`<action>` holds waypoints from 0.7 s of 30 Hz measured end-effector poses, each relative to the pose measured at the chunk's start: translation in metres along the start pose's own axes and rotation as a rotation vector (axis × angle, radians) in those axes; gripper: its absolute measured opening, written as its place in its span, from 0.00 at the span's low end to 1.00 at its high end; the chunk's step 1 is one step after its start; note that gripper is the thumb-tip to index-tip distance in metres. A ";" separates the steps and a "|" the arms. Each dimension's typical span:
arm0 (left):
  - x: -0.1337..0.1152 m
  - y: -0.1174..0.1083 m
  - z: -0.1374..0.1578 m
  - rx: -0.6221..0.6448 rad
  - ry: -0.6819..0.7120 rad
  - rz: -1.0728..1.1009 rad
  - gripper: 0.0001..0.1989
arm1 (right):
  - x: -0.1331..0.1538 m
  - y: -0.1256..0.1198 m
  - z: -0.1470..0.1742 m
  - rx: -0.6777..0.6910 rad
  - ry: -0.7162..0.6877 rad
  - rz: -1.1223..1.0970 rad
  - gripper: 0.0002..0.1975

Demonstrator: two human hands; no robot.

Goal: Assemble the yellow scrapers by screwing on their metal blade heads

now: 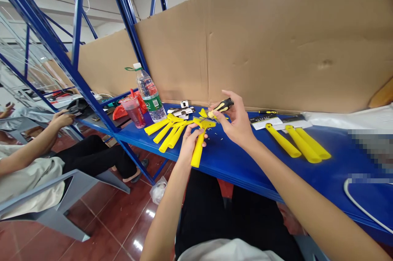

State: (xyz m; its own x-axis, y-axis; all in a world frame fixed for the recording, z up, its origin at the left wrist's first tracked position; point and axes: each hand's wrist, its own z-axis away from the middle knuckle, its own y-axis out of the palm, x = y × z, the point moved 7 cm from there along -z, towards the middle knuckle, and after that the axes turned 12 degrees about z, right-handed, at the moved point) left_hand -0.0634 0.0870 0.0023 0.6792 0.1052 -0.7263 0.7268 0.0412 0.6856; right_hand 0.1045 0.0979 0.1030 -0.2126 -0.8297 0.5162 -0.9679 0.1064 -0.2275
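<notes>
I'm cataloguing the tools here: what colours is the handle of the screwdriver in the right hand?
Black and pale yellow; the screwdriver handle shows in the head view.

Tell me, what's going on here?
Someone sits at a blue table. Their left hand holds a yellow tool by its handle, and their right hand points a screwdriver toward the tool's top end; I can't tell whether its tip touches. More yellow handles lie on the table, some to the left, three to the right. A bottle and a cup stand nearby.
</notes>
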 end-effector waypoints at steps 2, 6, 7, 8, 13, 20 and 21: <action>0.001 0.002 0.000 0.016 -0.007 -0.021 0.31 | -0.001 -0.006 -0.001 -0.077 0.007 0.064 0.25; 0.002 0.004 0.000 0.048 0.001 -0.058 0.32 | 0.002 -0.011 -0.002 -0.140 0.006 0.088 0.23; 0.002 0.004 0.000 0.048 0.006 -0.061 0.32 | 0.003 -0.009 -0.002 -0.105 -0.003 0.065 0.23; 0.002 0.004 0.000 0.045 0.009 -0.060 0.31 | 0.004 -0.007 -0.002 -0.063 -0.009 0.027 0.23; 0.003 -0.001 -0.003 0.017 -0.002 -0.031 0.30 | -0.002 0.001 -0.002 0.025 0.046 -0.123 0.24; 0.002 -0.003 -0.004 0.002 0.013 -0.030 0.30 | -0.012 -0.001 0.000 -0.052 0.108 -0.120 0.24; 0.002 -0.003 -0.004 -0.001 0.014 -0.027 0.30 | -0.012 -0.002 0.000 -0.062 0.115 -0.111 0.25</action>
State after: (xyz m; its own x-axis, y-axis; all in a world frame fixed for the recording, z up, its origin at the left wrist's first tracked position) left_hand -0.0651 0.0910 -0.0009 0.6575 0.1182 -0.7441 0.7450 0.0456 0.6655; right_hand 0.1087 0.1078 0.0974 -0.1148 -0.7702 0.6274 -0.9919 0.0548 -0.1142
